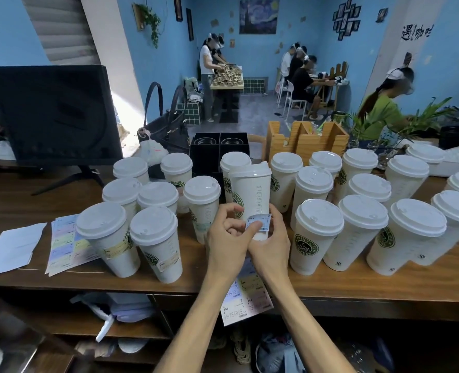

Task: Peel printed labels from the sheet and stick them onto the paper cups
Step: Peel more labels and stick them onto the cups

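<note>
Two bare arms reach up from the bottom of the view and meet over the front edge of the wooden counter. Under them lies a label sheet; its near end hangs over the counter edge, and the arms cover its far end.

The left hand pinches a small printed label with its fingers curled. The right hand wraps around the bottom of a tall paper cup and holds it just above the sheet. The label sits against the lower side of that cup, but I cannot tell if it is stuck down yet.

Lidded cups crowd both sides. The left group of cups stands close to the left hand, and two at the front have labels on them. The right group of cups stands close to the right hand and runs off the right side of the view. The only bare wood is a thin strip along the front.

Far left lie another label sheet and a white paper, cut off by the frame. The print on every label is too small to read. A dark monitor stands behind.
</note>
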Demonstrator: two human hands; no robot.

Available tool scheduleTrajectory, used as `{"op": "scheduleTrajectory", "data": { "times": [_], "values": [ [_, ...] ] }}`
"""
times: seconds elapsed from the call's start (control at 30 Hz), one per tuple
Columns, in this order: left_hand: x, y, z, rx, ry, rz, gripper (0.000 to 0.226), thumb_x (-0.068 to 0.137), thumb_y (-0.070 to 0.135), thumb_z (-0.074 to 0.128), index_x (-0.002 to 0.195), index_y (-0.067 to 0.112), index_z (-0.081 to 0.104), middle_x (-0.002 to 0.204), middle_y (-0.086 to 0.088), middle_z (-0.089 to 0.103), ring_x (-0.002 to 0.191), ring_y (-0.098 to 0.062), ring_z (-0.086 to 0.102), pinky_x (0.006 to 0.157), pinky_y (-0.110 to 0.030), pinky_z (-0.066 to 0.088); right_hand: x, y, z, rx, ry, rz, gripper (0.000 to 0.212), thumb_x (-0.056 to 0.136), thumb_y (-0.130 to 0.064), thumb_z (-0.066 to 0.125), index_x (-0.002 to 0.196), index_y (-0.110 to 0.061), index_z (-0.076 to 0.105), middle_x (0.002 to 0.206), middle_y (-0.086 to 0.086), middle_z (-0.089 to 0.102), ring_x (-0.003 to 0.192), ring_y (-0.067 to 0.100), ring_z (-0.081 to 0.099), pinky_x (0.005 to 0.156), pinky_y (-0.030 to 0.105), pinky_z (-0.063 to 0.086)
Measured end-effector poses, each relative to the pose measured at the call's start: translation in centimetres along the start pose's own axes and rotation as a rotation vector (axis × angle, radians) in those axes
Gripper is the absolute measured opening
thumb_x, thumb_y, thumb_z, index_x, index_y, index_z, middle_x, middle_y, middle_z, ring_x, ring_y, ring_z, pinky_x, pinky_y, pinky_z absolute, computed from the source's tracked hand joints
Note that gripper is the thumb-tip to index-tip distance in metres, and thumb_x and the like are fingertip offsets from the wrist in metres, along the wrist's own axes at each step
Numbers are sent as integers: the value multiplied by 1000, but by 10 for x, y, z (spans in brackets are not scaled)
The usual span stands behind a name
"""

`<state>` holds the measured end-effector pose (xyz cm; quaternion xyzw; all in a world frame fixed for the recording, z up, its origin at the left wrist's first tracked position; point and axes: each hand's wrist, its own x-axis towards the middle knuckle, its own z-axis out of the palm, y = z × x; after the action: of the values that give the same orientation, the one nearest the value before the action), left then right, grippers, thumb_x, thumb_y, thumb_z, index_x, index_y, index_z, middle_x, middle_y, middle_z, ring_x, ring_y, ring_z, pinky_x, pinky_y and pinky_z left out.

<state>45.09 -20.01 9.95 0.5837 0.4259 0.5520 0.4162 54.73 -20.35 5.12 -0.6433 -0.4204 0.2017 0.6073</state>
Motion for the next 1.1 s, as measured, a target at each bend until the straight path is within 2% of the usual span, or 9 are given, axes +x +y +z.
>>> {"op": "scheduleTrajectory", "data": {
  "times": [0.2, 0.3, 0.4, 0.47, 0.53, 0.67, 0.77, 0.97, 1.1],
  "values": [
    [3, -4, -1, 195, 92, 15, 46, 77, 33, 89, 102, 30, 51, 68, 8, 73, 56, -8, 62, 67, -23, 50, 0, -3, -2, -2, 33, 1, 76, 72, -38, 83, 140, -43, 49, 122, -13, 65, 110, 3, 64, 91, 38, 57],
    [3, -3, -2, 287, 97, 20, 47, 77, 44, 86, 101, 37, 47, 68, 15, 73, 69, -3, 68, 73, -15, 43, -1, -4, -2, -9, 40, 4, 78, 73, -38, 85, 142, -42, 48, 123, -12, 64, 111, 0, 62, 92, 36, 56],
    [5, -6, -3, 324, 88, 22, 47, 78, 50, 84, 104, 38, 46, 65, 15, 72, 70, 1, 69, 79, -25, 49, 0, -4, -3, -25, 34, -1, 80, 73, -38, 86, 143, -41, 48, 123, -13, 63, 110, -2, 60, 89, 29, 54],
    [6, -7, -2, 347, 80, 31, 48, 78, 51, 84, 106, 36, 48, 62, 12, 70, 66, 1, 67, 78, -29, 52, 0, -4, -4, -36, 24, -3, 80, 73, -38, 86, 144, -40, 47, 124, -13, 63, 110, -5, 58, 87, 23, 51],
    [8, -8, -2, 355, 75, 39, 48, 78, 50, 84, 112, 35, 53, 64, 8, 66, 66, -1, 64, 74, -29, 52, 0, -4, -5, -32, 13, -6, 81, 73, -40, 86, 144, -38, 46, 127, -12, 62, 113, -2, 58, 89, 27, 51],
    [12, -19, 1, 173, 38, 3, 66, 76, 53, 82, 134, 40, 54, 109, 8, 65, 92, -9, 66, 78, -32, 59, -1, -4, -5, -37, 1, -14, 84, 68, -55, 80, 143, -39, 44, 124, -11, 61, 112, 5, 60, 90, 34, 53],
    [11, -21, 6, -2, 17, -36, 70, 81, 40, 86, 142, 38, 50, 131, 9, 65, 112, -7, 67, 88, -35, 61, -1, -1, -3, -39, -5, -6, 78, 74, -50, 81, 142, -41, 44, 122, -11, 61, 109, 4, 62, 91, 40, 57],
    [10, -30, 5, -134, 15, -79, 73, 80, 21, 89, 142, 26, 51, 129, 3, 69, 113, -9, 69, 88, -27, 60, -4, 8, -1, -11, -37, -9, 81, 74, -43, 85, 144, -42, 43, 128, -12, 60, 113, 2, 61, 95, 41, 56],
    [11, -30, 4, -271, 7, -133, 70, 80, 11, 88, 138, 28, 52, 127, -4, 72, 112, -15, 72, 91, -35, 60, -5, 10, -5, 166, -155, -2, 79, 78, -28, 87, 144, -38, 45, 131, -15, 64, 120, 6, 64, 99, 33, 56]
  ]
}}
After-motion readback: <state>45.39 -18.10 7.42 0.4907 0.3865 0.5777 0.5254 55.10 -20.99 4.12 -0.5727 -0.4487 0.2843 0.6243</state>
